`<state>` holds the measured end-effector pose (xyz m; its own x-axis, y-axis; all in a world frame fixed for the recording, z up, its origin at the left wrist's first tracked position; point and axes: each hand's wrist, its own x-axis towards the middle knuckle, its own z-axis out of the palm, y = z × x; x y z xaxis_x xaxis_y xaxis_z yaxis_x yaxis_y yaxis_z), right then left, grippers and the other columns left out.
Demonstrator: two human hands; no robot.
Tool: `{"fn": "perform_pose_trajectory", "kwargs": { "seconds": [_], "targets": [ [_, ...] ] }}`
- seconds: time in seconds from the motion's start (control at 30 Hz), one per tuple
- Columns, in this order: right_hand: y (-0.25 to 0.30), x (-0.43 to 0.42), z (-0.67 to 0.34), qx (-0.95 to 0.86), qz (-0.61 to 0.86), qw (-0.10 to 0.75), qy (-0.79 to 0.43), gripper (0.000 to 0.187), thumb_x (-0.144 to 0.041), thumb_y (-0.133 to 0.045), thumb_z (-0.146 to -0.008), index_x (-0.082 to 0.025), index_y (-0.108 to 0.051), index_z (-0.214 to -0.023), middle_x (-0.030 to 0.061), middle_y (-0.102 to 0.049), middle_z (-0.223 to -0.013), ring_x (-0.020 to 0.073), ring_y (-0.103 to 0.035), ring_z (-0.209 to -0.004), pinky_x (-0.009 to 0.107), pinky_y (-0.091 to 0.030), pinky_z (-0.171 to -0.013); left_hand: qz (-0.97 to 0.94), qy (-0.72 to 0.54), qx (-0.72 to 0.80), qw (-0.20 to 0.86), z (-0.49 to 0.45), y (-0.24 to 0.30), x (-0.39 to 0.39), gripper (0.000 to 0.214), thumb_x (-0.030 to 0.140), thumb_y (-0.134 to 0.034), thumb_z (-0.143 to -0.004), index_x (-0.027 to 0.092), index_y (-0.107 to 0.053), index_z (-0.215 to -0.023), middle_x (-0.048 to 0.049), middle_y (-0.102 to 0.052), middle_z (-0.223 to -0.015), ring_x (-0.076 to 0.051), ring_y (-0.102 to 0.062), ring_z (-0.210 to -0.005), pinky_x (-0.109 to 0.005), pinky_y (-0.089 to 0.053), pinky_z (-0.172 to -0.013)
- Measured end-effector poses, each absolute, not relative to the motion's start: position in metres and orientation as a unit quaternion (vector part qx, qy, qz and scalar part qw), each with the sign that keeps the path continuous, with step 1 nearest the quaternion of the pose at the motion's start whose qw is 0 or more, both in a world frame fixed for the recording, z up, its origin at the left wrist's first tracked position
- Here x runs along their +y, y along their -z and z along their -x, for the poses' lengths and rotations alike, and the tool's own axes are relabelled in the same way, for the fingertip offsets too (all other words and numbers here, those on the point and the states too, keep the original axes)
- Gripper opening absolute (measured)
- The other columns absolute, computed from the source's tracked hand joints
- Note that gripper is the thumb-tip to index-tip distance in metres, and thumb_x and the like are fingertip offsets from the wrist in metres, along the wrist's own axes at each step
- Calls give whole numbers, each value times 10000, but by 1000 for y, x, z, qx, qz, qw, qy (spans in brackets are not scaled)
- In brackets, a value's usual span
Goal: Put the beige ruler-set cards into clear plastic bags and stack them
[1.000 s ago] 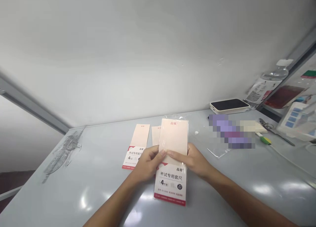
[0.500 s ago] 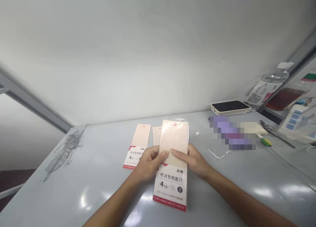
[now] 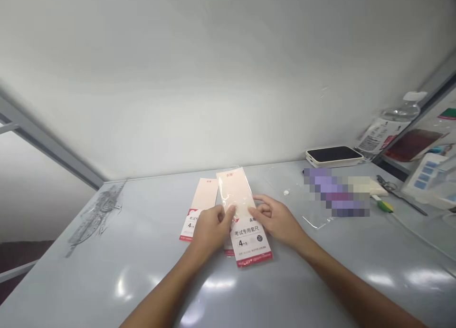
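Left hand (image 3: 211, 230) pinches a clear-wrapped ruler-set pkt (image 3: 237, 190) on the surface (image 3: 320, 271), right hand (image 3: 280, 218) half open just right of it; pkt overlaps a 2nd pkt (image 3: 204, 195) by left hand, so a slip could shove both askew.

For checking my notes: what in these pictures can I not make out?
All in the head view:
The rear ruler-set packet's label: partly covered by the left hand.
The small print on the front ruler-set packet: too small to read.
The thing under the pixelated patch: blurred, so its kind cannot be told.
The plastic box with blue squares: cut off by the right edge.
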<state>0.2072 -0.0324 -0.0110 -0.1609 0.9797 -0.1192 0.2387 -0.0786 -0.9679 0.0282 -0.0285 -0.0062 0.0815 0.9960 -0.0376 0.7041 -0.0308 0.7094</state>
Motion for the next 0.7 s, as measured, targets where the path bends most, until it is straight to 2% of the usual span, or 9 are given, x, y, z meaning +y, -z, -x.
{"fn": "perform_pose_trajectory", "kwargs": {
  "seconds": [0.13,0.27,0.37,0.47,0.57,0.63,0.7],
  "targets": [
    [16,-32,-208,-668,598,266,-353,371,-376,-459,-803,-222,-518,-1136,-15,-611,-644,155,-575,-568,264,-415,-530,-710,-99,671,188,-26,9,-27,509,576,-290,-807,183,-478,-542,-28,-545,-537,-139,-470,-463,-256,-256,-465],
    [16,-31,-208,-718,634,187,-219,287,-373,-421,-820,-235,-603,-995,2,-614,-694,159,-561,-602,272,-402,-540,-729,-58,667,139,-26,7,-26,512,552,-234,-837,184,-501,-601,-39,-579,-605,-148,-497,-493,-259,-274,-472],
    [19,-26,-214,-717,663,183,-115,341,-371,-396,-837,-193,-579,-1062,66,-626,-919,207,-569,-845,313,-434,-684,-722,-68,679,112,-19,1,-22,497,540,-212,-847,186,-539,-725,-54,-607,-695,-178,-545,-618,-270,-326,-516],
    [27,-21,-224,-702,699,139,-19,456,-373,-389,-840,-112,-493,-1200,161,-521,-1196,299,-440,-1117,401,-378,-863,-716,-65,695,30,-10,0,-18,477,515,-266,-841,155,-533,-1004,-138,-597,-1003,-259,-511,-970,-325,-389,-689],
    [38,-19,-232,-676,734,64,-10,588,-428,-376,-840,-28,-411,-1270,231,-381,-1330,380,-318,-1221,462,-316,-929,-687,25,726,8,-6,6,-18,559,479,-304,-832,81,-432,-1203,-234,-419,-1272,-351,-339,-1185,-423,-372,-802],
    [43,-19,-234,-678,734,29,-28,568,-422,-350,-855,-35,-422,-1265,233,-358,-1347,388,-310,-1230,465,-326,-923,-679,71,730,29,-7,11,-19,558,435,-268,-849,58,-397,-1241,-257,-364,-1309,-374,-305,-1206,-442,-382,-786],
    [44,-20,-234,-692,720,23,-40,500,-368,-336,-871,-72,-439,-1261,209,-352,-1362,364,-314,-1239,442,-349,-912,-683,76,725,38,-9,12,-20,518,394,-242,-860,69,-416,-1224,-256,-404,-1267,-365,-353,-1168,-427,-397,-753]
  ]
}}
